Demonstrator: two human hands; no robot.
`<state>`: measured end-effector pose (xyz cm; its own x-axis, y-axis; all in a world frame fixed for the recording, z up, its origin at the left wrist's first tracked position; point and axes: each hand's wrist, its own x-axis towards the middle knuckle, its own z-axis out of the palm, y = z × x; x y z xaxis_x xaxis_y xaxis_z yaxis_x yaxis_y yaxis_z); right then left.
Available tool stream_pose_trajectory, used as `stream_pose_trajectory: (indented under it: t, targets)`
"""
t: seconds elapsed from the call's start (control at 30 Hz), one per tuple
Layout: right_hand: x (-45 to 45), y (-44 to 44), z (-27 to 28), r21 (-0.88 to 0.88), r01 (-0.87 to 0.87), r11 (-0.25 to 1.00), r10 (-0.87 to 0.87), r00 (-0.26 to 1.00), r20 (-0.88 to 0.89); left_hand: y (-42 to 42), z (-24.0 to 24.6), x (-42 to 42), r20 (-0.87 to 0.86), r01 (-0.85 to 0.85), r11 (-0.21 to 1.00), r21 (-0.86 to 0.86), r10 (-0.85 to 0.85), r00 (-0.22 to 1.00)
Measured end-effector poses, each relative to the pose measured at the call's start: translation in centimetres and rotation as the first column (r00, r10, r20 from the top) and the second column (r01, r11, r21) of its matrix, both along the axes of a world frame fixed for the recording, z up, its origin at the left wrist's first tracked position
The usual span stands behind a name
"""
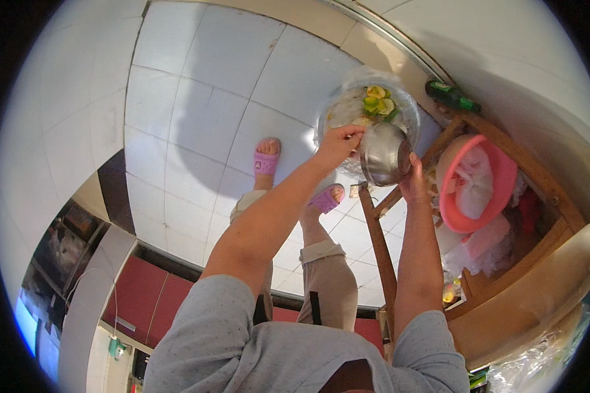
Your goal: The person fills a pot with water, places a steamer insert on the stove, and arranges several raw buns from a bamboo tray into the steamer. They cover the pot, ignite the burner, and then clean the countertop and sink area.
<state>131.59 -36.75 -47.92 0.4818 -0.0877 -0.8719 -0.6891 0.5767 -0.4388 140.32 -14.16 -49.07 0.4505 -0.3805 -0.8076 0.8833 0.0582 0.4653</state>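
A shiny metal bowl (384,156) is tipped on its side, its mouth facing left and its base to the right. My right hand (415,182) holds it by the base side, with the thumb against the metal. At the opposite side, the fingers of my left hand (340,143) are bent in at the bowl's rim; their tips are partly hidden. Under the bowl stands a round waste bin lined with a clear plastic bag (408,100). Yellow-green vegetable scraps or peels (377,102) lie in the bin, and the bowl hides part of its contents.
To the right, a wooden stool or table frame (509,157) surrounds a pink plastic basin (445,199) with white plastic bags inside. A green glass bottle (450,96) lies by the wall. Pink sandals (267,162) are on my feet on the tiled floor (196,142). Red cabinet doors (137,294) stand behind.
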Motion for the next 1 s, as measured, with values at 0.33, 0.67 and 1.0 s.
stream_pose_trajectory:
  t: [0.33, 0.67, 1.0]
  targets:
    - [1.4, -0.7, 0.4, -0.308, -0.093, 0.947, 0.124, 0.989, 0.080, 0.2, -1.3, -0.7, 0.661, 0.085, 0.948, 0.307, -0.276, 0.697]
    - [2.9, -0.1, 1.6, -0.300, -0.134, 0.945, 0.150, 0.988, 0.033, 0.0, -0.3, -1.4, 0.112, 0.052, 0.996, 0.072, -0.060, 0.992]
    - [2.5, 1.7, 3.2, -0.398, -0.190, 0.897, 0.258, 0.958, 0.124, 0.8, 1.8, -0.3, 0.263, 0.111, 0.982, 0.154, -0.149, 0.953]
